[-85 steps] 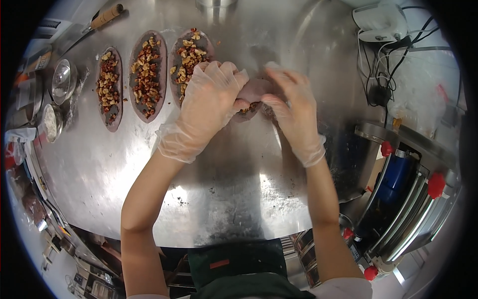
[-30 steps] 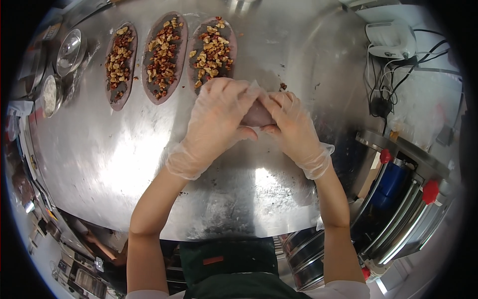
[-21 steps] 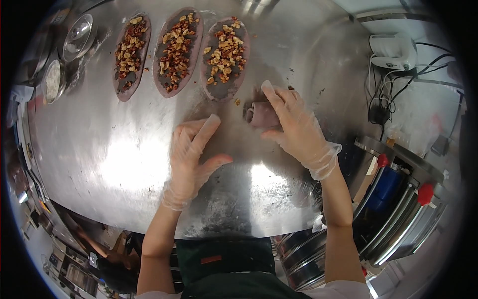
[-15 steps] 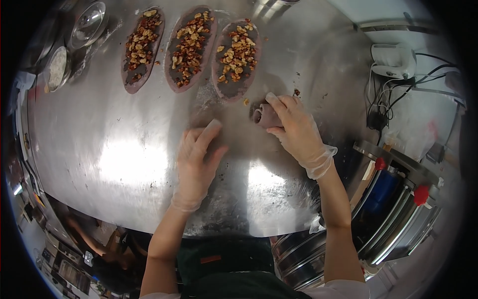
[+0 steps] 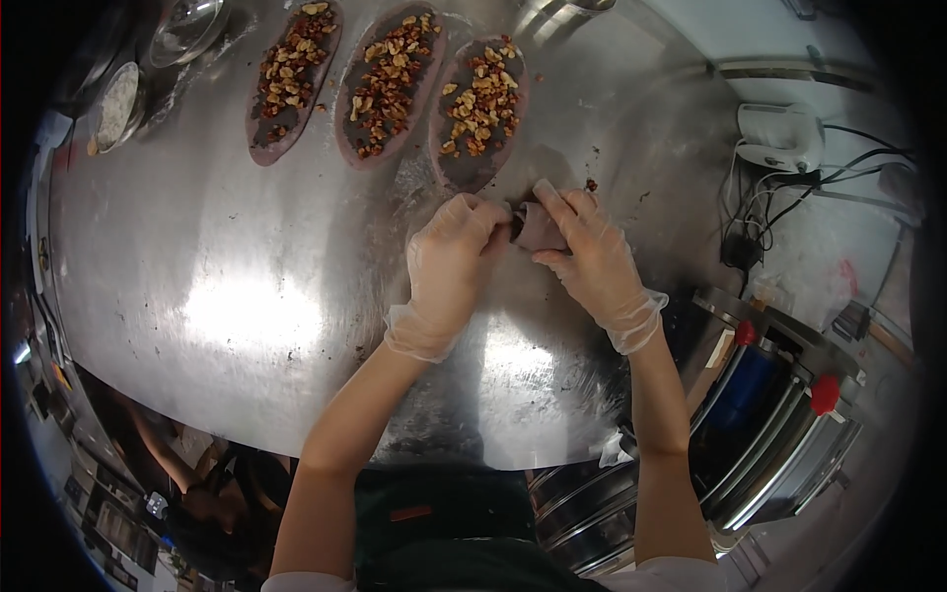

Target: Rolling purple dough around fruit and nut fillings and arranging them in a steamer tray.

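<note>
In the head view, a purple dough roll (image 5: 535, 228) with dark filling at its left end lies on the steel table (image 5: 178, 257). My right hand (image 5: 587, 257), in a clear glove, holds it with fingers over the top and thumb below. My left hand (image 5: 446, 257), also gloved, has its fingers closed at the roll's left end. Just beyond them are three flat purple dough ovals (image 5: 477, 123) topped with dark paste and chopped nuts, lying side by side.
Bowls (image 5: 116, 109) stand at the back left. A white mixer (image 5: 777, 138) with tangled cords is at the right, above a steel machine (image 5: 755, 405) with red knobs. A steel vessel (image 5: 552, 15) is at the back. Another person (image 5: 222, 503) is below the table's left edge.
My left hand has come up and rightward from apart to the roll's end, closing its fingers there. My right hand has stayed on the roll since it was uncovered.
</note>
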Tool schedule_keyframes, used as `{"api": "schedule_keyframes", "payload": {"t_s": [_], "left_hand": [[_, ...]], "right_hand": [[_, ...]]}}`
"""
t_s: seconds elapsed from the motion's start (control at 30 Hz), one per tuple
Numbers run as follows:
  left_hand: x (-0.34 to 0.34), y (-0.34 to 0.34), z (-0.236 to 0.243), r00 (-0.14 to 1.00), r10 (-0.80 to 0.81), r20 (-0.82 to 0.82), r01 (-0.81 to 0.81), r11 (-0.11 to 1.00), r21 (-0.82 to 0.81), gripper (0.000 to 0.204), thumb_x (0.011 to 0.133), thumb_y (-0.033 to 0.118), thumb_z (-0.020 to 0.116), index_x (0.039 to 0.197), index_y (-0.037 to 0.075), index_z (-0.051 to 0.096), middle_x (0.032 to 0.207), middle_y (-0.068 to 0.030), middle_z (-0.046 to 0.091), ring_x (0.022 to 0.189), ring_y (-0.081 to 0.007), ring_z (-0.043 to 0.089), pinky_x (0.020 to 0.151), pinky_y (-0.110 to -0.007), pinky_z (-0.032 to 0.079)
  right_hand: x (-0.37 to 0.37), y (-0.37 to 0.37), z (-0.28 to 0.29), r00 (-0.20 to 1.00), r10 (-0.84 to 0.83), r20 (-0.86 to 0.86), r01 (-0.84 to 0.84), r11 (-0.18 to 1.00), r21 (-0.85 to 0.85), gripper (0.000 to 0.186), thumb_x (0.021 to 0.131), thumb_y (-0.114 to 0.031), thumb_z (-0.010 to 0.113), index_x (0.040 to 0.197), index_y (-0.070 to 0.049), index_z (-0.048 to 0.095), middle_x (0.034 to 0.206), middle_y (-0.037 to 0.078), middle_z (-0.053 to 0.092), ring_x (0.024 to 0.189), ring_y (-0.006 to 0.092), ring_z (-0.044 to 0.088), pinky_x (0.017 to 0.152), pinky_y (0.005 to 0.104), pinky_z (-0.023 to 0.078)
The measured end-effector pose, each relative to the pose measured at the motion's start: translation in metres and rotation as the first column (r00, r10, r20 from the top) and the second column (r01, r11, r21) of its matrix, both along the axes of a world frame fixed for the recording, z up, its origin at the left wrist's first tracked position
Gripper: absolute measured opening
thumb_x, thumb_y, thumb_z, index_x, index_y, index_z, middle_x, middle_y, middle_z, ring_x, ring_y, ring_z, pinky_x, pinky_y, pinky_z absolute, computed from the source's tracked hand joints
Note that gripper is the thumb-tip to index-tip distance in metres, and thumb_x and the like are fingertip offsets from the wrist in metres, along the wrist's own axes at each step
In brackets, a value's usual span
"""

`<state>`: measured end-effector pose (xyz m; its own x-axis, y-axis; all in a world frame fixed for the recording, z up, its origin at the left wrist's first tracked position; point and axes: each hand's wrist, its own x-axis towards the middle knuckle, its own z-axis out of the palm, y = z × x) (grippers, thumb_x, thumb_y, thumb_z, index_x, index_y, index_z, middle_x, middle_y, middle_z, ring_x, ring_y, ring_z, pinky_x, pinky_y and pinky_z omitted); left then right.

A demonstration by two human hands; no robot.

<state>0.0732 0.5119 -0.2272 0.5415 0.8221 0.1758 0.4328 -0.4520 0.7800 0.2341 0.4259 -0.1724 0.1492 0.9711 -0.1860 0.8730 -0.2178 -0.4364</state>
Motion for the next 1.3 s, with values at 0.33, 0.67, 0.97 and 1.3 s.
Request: {"api": "schedule_keyframes", "payload": {"t_s": [0.33,0.67,0.97,1.3], "left_hand": [[0.001,-0.012,0.006,0.983,0.017,0.181,0.046,0.941,-0.335,0.02,0.089,-0.008,0.066,0.104,0.005,0.066,0.098,-0.0069,0.073,0.081,-0.0173,0.071,0.07,-0.029,0.056],[0.001,-0.017,0.0,0.965,0.054,0.255,0.023,0.957,-0.289,0.022,0.09,-0.011,0.062,0.106,0.004,0.064,0.103,-0.0094,0.073,0.091,-0.0217,0.073,0.077,-0.031,0.058],[-0.005,-0.012,0.003,0.969,0.091,0.228,-0.036,0.971,-0.237,0.028,0.087,-0.015,0.06,0.107,0.005,0.063,0.104,-0.0096,0.07,0.095,-0.0242,0.071,0.079,-0.033,0.056],[-0.025,-0.017,0.004,0.96,0.118,0.254,-0.051,0.965,-0.257,0.032,0.082,-0.017,0.059,0.105,0.004,0.062,0.099,-0.0092,0.068,0.087,-0.0265,0.065,0.074,-0.036,0.053]], "right_hand": [[0.0,-0.001,-0.002,1.0,-0.003,-0.02,0.004,0.999,0.035,0.079,0.07,-0.009,0.084,0.141,-0.003,0.051,0.12,0.012,0.056,0.112,0.0352,0.056,0.096,0.0441,0.05],[0.0,0.002,0.004,0.999,-0.007,-0.039,0.007,1.0,0.006,0.08,0.07,-0.009,0.083,0.143,-0.003,0.05,0.121,0.013,0.056,0.113,0.0354,0.056,0.096,0.0445,0.05],[0.005,0.004,0.006,0.996,0.02,-0.088,-0.025,0.999,-0.046,0.086,0.071,-0.011,0.083,0.148,-0.005,0.046,0.124,0.013,0.055,0.113,0.0351,0.055,0.096,0.0446,0.048],[-0.003,0.002,0.003,0.999,0.037,-0.034,-0.036,0.998,0.051,0.083,0.069,-0.008,0.083,0.144,-0.005,0.047,0.122,0.014,0.054,0.11,0.0357,0.054,0.095,0.0463,0.047]]}}
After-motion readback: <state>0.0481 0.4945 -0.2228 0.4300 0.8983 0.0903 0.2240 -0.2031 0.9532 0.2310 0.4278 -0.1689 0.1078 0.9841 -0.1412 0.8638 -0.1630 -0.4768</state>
